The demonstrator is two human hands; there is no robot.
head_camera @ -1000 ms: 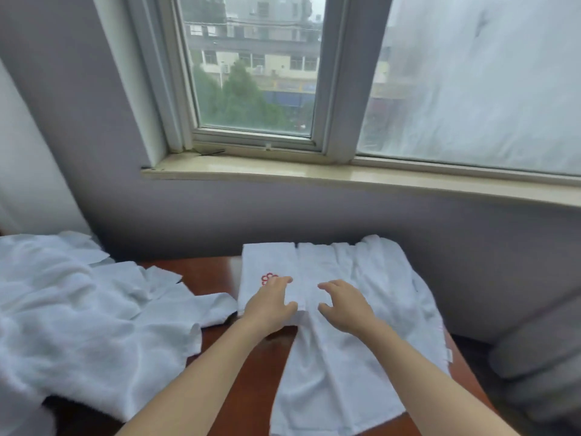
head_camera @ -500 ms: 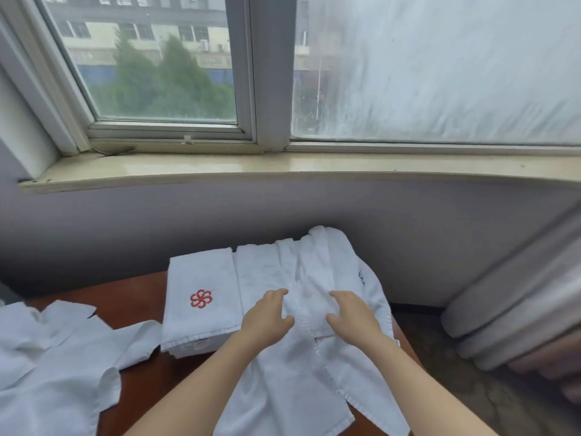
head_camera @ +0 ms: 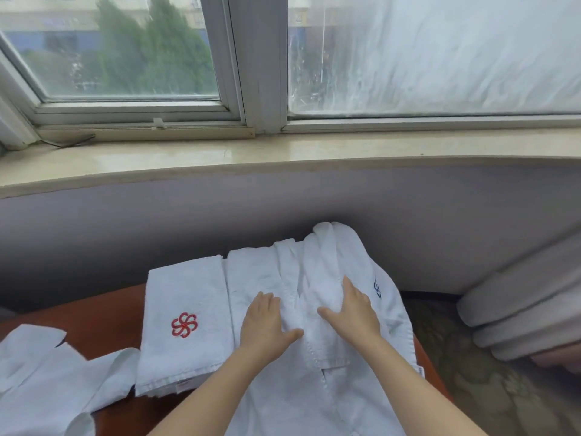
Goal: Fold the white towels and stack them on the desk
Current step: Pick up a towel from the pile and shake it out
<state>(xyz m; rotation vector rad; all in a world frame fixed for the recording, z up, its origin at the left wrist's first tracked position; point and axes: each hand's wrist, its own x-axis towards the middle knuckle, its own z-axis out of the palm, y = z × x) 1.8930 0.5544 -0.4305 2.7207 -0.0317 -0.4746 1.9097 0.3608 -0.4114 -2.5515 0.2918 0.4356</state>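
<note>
A folded white towel with a red flower emblem (head_camera: pixel 185 322) lies on the brown desk (head_camera: pixel 103 322). Right of it a loose white towel with a small blue mark (head_camera: pixel 317 269) is spread out and hangs over the desk's near edge. My left hand (head_camera: pixel 264 325) lies flat on this loose towel, fingers straight, thumb out to the right. My right hand (head_camera: pixel 353 309) presses flat on a raised fold of the same towel, a little further from me. Both hands sit side by side, a narrow strip of cloth between them.
More crumpled white towels (head_camera: pixel 41 382) lie at the desk's left. A grey wall and a stone window sill (head_camera: pixel 283 158) stand just behind the desk. Grey curtain folds (head_camera: pixel 522 309) hang at the right above patterned carpet (head_camera: pixel 471 382).
The view has swung right and drawn closer. Both hands have slid away from me over the loose towel and flattened out; the emblem towel now lies uncovered to the left.
</note>
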